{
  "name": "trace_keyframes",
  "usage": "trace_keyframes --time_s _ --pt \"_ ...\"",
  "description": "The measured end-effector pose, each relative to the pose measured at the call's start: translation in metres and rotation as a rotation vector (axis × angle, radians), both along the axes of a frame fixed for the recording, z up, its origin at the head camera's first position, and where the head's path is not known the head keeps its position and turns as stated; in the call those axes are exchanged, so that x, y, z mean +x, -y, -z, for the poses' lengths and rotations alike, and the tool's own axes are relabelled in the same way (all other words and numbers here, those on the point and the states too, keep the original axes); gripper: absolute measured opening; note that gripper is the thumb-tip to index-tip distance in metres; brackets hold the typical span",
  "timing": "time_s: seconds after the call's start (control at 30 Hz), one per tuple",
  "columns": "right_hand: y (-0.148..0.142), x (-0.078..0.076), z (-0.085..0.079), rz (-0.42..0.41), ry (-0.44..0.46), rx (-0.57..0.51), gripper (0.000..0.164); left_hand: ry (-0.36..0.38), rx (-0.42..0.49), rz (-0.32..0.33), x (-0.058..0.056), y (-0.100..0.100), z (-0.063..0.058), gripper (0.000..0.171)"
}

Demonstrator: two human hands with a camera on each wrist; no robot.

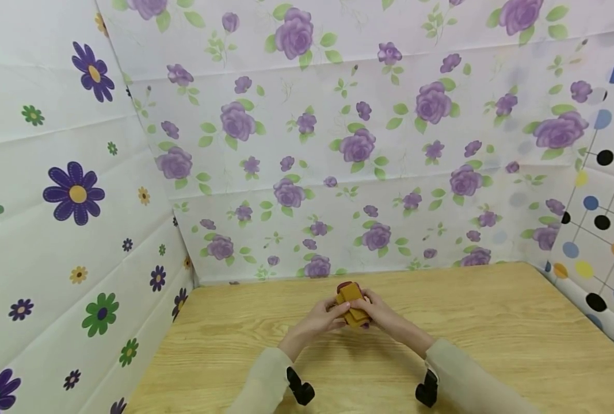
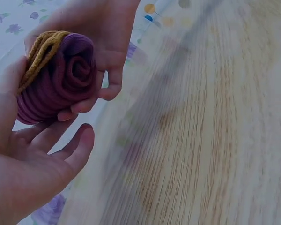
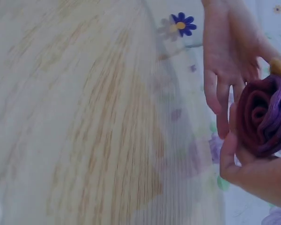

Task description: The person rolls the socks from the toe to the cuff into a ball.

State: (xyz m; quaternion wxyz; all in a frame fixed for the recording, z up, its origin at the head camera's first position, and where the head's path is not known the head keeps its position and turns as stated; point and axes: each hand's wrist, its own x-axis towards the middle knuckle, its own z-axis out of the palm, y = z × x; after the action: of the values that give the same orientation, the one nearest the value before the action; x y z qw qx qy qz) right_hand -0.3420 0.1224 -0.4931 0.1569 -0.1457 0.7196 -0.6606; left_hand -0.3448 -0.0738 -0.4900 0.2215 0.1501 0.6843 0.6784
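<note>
A tight roll of knit fabric that looks like rolled-up socks (image 1: 351,294) is held between both hands over the far middle of the table. It is maroon and purple, with a coiled spiral at its end, and mustard-yellow fabric is folded over one side. My left hand (image 1: 317,319) grips it from the left, thumb across the yellow part. From the right, my right hand (image 1: 381,316) holds it, thumb also on the yellow fabric. In the left wrist view the spiral end of the socks (image 2: 77,70) faces the camera, with fingertips of both hands underneath.
The light wood-grain table (image 1: 224,345) spreads around the hands. Behind it hangs a white cloth with purple roses (image 1: 358,146); flowered cloth (image 1: 73,192) borders the left and dotted cloth (image 1: 602,221) the right. Black wrist mounts (image 1: 300,388) sit on both sleeves.
</note>
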Motion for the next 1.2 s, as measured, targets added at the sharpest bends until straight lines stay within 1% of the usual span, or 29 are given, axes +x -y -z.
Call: trace_keyframes --time_s 0.07,0.13,0.23,0.3,0.37,0.47,0.5,0.57,0.63,0.7,0.77,0.83,0.93,1.0,1.1,1.2 --pt "-0.001 0.000 -0.001 -0.042 0.027 -0.049 0.060 0.004 0.034 0.003 0.000 0.000 0.000 0.061" --pt "-0.001 0.001 -0.003 -0.082 0.020 -0.045 0.060 0.007 0.070 -0.010 0.000 0.000 0.000 0.063" --pt "-0.001 0.003 -0.005 -0.120 -0.038 0.024 0.059 -0.012 0.103 -0.056 0.000 -0.001 0.002 0.065" --pt "0.000 0.004 -0.007 -0.120 -0.125 0.101 0.057 -0.032 0.102 -0.107 0.001 -0.001 0.002 0.065" --pt "0.001 0.006 -0.008 -0.064 -0.241 0.193 0.054 -0.057 0.078 -0.163 0.002 -0.001 0.002 0.064" --pt "0.004 0.009 -0.009 0.075 -0.403 0.295 0.048 -0.109 0.001 -0.243 0.006 -0.002 0.001 0.063" --pt "0.004 0.010 -0.010 0.124 -0.446 0.316 0.047 -0.134 -0.027 -0.262 0.007 -0.002 0.000 0.063" --pt "0.004 0.011 -0.011 0.190 -0.515 0.321 0.040 -0.175 -0.073 -0.293 0.008 -0.003 -0.002 0.062" --pt "0.003 0.011 -0.013 0.219 -0.572 0.316 0.032 -0.204 -0.100 -0.311 0.008 -0.003 -0.004 0.061" --pt "0.000 0.010 -0.014 0.224 -0.612 0.325 0.024 -0.220 -0.118 -0.322 0.008 -0.003 -0.006 0.060" --pt "-0.002 0.009 -0.015 0.206 -0.617 0.334 0.022 -0.230 -0.139 -0.325 0.008 -0.002 -0.007 0.061" --pt "-0.005 0.007 -0.014 0.176 -0.609 0.339 0.023 -0.239 -0.164 -0.318 0.009 -0.001 -0.007 0.067" --pt "-0.008 0.005 -0.011 0.140 -0.600 0.347 0.020 -0.267 -0.179 -0.284 0.010 -0.001 -0.004 0.075" --pt "-0.009 0.004 -0.010 0.141 -0.596 0.348 0.018 -0.290 -0.182 -0.257 0.010 0.000 -0.002 0.075" --pt "-0.008 0.003 -0.008 0.168 -0.576 0.340 0.029 -0.323 -0.165 -0.225 0.009 -0.001 0.000 0.062" --pt "-0.006 0.003 -0.009 0.225 -0.555 0.341 0.031 -0.362 -0.156 -0.212 0.010 -0.003 0.000 0.046"
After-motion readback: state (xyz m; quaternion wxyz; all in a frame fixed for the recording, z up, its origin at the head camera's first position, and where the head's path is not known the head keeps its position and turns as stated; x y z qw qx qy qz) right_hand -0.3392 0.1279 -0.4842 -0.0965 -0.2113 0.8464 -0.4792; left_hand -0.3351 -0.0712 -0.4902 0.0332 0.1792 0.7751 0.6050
